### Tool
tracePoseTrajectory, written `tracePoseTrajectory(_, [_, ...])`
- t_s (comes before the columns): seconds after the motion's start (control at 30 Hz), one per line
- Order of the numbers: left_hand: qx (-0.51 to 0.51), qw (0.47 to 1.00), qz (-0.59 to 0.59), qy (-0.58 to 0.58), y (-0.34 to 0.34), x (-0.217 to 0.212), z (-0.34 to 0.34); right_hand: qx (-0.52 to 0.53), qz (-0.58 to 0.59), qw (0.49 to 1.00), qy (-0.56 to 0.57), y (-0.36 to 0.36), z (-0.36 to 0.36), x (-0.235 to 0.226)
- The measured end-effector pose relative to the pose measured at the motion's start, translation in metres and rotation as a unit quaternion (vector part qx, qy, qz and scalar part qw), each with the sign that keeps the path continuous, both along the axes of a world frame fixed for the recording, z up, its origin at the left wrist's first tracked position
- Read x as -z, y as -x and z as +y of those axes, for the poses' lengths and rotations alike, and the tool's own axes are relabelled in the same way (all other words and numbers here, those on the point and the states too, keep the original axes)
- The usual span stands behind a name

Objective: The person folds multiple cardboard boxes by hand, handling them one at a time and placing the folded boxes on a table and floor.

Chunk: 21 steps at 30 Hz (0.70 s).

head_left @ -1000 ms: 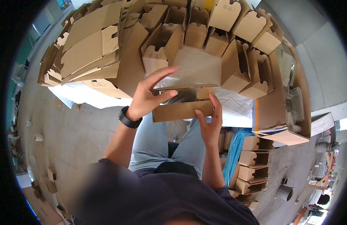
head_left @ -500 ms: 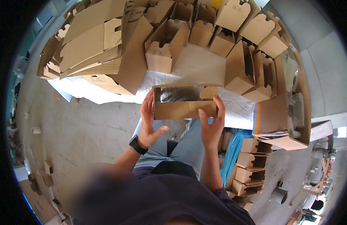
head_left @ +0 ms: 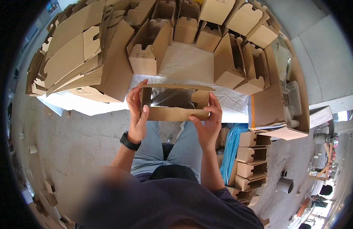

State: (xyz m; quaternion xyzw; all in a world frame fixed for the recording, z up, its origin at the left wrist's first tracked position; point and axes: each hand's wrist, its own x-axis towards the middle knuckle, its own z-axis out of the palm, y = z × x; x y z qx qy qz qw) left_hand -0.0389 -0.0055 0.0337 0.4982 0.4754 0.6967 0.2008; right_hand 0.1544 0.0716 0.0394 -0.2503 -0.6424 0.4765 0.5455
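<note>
Between my hands is a brown cardboard box (head_left: 172,114), held above my lap at the near edge of the white-covered table. Its long opening faces me and shows a dark inside. My left hand (head_left: 137,118) grips the left end, with the thumb on the front edge and fingers behind. At the right end, my right hand (head_left: 209,124) has its thumb on the lower front panel and its fingers bent around the side. A black watch (head_left: 130,141) is on my left wrist.
Flattened cardboard (head_left: 75,49) is stacked at the table's left. Several open cardboard boxes (head_left: 146,57) stand along the back and right of the white cloth (head_left: 184,59). A large carton (head_left: 270,95) sits at the right. Below it are blue plastic (head_left: 230,152) and stacked boxes (head_left: 249,154).
The view has shifted, so the scene sits further left. My left thumb has moved onto the box's front edge, and the box's opening shows more widely.
</note>
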Motion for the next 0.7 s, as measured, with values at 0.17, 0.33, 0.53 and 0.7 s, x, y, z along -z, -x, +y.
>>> tracePoseTrajectory(0.17, [0.013, 1.000, -0.010, 0.007, 0.002, -0.002, 0.001, 0.000, 0.030, 0.999, -0.019, 0.001, 0.001, -0.001])
tracePoseTrajectory(0.33, [0.039, 0.998, -0.038, 0.011, 0.004, -0.003, 0.001, 0.041, 0.033, 0.996, -0.065, -0.003, -0.002, -0.001])
tracePoseTrajectory(0.53, [0.118, 0.974, -0.194, 0.025, 0.009, 0.001, 0.000, 0.053, -0.011, 0.996, -0.069, -0.015, -0.007, 0.003])
tracePoseTrajectory(0.7, [0.116, 0.972, -0.202, 0.043, 0.011, -0.002, -0.003, 0.007, -0.114, 0.986, -0.119, -0.028, -0.005, -0.008])
